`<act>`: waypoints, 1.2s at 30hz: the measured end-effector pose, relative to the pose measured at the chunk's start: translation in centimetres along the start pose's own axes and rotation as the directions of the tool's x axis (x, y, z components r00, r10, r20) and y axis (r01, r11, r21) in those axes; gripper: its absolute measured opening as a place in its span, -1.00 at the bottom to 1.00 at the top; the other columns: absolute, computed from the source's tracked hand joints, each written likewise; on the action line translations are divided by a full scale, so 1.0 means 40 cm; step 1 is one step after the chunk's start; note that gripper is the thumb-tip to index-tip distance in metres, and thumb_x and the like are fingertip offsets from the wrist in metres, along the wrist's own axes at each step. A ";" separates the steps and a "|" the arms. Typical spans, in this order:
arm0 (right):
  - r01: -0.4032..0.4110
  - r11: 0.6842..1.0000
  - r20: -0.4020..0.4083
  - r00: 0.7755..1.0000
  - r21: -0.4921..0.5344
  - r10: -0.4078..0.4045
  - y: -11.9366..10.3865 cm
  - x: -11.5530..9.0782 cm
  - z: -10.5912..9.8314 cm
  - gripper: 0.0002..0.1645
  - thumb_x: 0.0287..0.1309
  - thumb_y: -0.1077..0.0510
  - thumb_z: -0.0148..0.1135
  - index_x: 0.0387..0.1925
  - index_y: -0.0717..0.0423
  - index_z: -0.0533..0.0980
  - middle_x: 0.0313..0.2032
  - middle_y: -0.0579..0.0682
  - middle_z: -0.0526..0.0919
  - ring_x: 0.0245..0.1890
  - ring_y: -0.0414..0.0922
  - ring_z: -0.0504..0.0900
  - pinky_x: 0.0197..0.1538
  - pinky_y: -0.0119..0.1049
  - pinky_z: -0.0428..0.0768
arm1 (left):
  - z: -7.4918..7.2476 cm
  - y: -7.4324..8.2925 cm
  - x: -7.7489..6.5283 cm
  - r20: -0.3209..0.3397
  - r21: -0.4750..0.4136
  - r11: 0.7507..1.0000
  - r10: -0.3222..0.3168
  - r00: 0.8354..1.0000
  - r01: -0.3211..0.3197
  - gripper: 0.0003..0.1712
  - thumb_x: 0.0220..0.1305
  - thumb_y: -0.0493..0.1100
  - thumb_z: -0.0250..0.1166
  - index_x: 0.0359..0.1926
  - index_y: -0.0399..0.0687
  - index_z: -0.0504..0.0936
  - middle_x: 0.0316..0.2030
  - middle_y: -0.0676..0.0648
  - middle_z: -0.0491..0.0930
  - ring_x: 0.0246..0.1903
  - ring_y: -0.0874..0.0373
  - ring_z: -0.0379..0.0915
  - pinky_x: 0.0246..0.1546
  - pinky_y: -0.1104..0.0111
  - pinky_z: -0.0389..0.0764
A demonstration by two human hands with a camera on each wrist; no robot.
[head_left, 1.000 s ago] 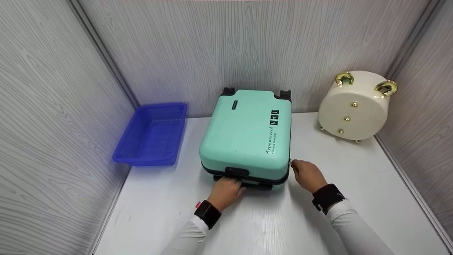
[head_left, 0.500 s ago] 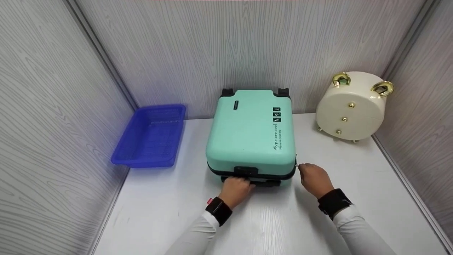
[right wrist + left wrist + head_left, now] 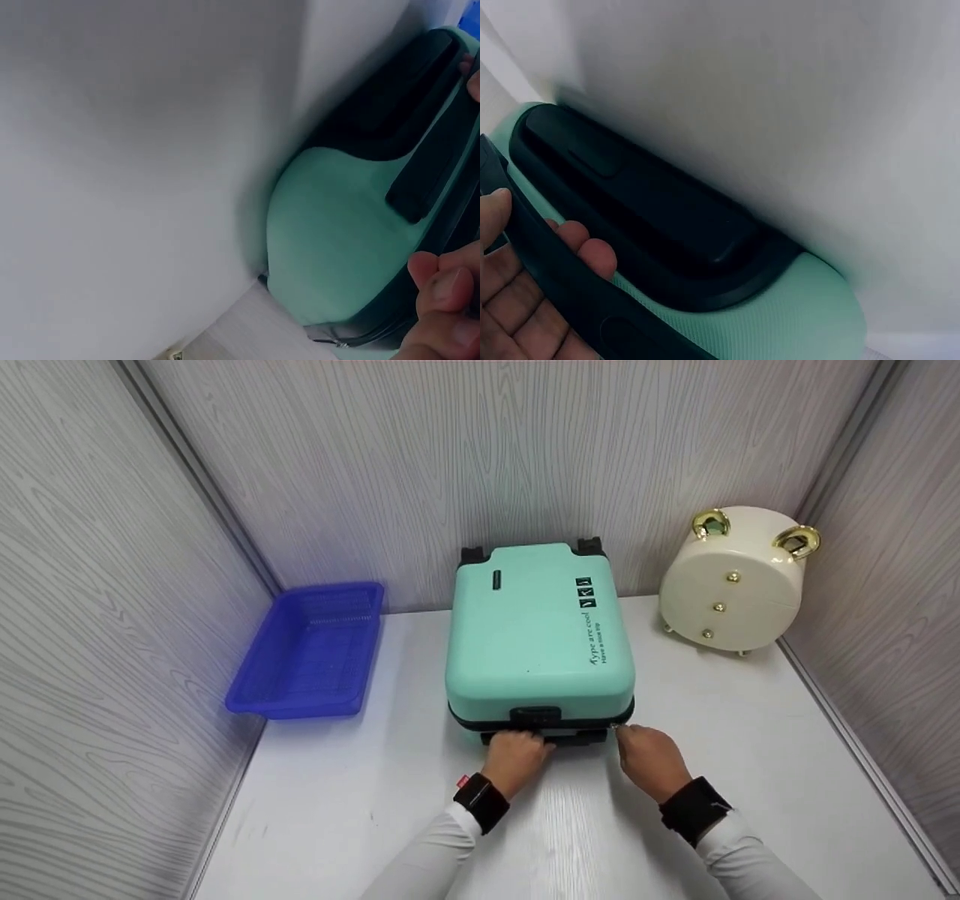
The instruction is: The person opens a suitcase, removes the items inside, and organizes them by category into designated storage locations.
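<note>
A mint-green hard-shell suitcase point(image 3: 529, 637) lies flat, its wheels towards the back wall. My left hand point(image 3: 516, 761) grips the black carry handle point(image 3: 577, 289) at its near end; the left wrist view shows fingers under the strap and the thumb over it. At the near right corner, the thumb and fingers of my right hand point(image 3: 652, 761) pinch a small metal zipper pull point(image 3: 615, 727). The black zipper seam point(image 3: 476, 725) runs round the side below the lid. In the right wrist view the pull is hidden behind the curled fingers point(image 3: 450, 289).
A blue plastic basket point(image 3: 360, 708) stands left of the suitcase. To the back right is a cream round box point(image 3: 754, 615) with gold ears and gold knobs. Wood-grain panels point(image 3: 390, 472) enclose the white table point(image 3: 570, 840) at the back and on both sides.
My right hand has drawn the zipper pull along the right side and round to the near corner. The suitcase's near end has swung slightly right, my left hand still on the handle.
</note>
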State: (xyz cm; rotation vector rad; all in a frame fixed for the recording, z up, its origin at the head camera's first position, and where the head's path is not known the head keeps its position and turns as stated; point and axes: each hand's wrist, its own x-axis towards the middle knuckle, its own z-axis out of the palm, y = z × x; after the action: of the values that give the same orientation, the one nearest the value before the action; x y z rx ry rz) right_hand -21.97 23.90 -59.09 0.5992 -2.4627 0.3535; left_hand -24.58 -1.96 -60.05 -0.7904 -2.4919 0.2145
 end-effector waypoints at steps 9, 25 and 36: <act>0.091 0.996 0.026 0.996 0.008 -0.091 -0.082 0.044 0.042 -0.67 0.27 0.43 0.38 -0.50 0.13 0.45 -0.62 -0.01 0.49 -0.63 -0.06 0.52 -0.54 -0.18 0.52 | -0.002 -0.024 0.013 -0.019 -0.052 0.998 0.031 0.999 -0.032 -0.30 0.33 0.31 0.49 -0.78 0.14 0.43 -0.79 0.19 0.20 -0.79 0.31 0.22 -0.76 0.37 0.38; -0.021 0.990 0.113 0.994 0.136 0.006 -0.085 0.092 -0.002 -0.57 0.42 0.06 0.45 -0.55 0.01 0.49 -0.61 -0.12 0.49 -0.62 -0.12 0.50 -0.51 -0.18 0.49 | 0.024 -0.057 0.010 -0.099 -0.141 0.988 0.051 0.994 -0.065 -0.54 0.33 0.19 0.54 -0.58 0.08 0.66 -0.63 0.11 0.63 -0.65 0.22 0.56 -0.61 0.31 0.61; 0.060 0.985 -0.093 0.995 0.161 -0.046 0.003 0.232 -0.090 -0.21 -0.11 -0.12 0.81 -0.04 0.24 0.56 -0.01 0.26 0.62 -0.02 0.22 0.60 0.05 0.12 0.60 | 0.003 -0.006 0.013 -0.241 -0.166 0.978 0.085 0.967 -0.127 -0.79 0.38 -0.03 0.51 -0.38 0.02 0.79 -0.40 0.07 0.72 -0.39 0.20 0.64 -0.34 0.39 0.71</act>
State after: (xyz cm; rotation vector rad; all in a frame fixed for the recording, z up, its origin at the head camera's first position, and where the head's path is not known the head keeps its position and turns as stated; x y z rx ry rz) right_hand -27.16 22.21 -50.75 0.7003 -2.3433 0.5530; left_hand -25.14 -1.84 -59.86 -0.9658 -2.2711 -0.0655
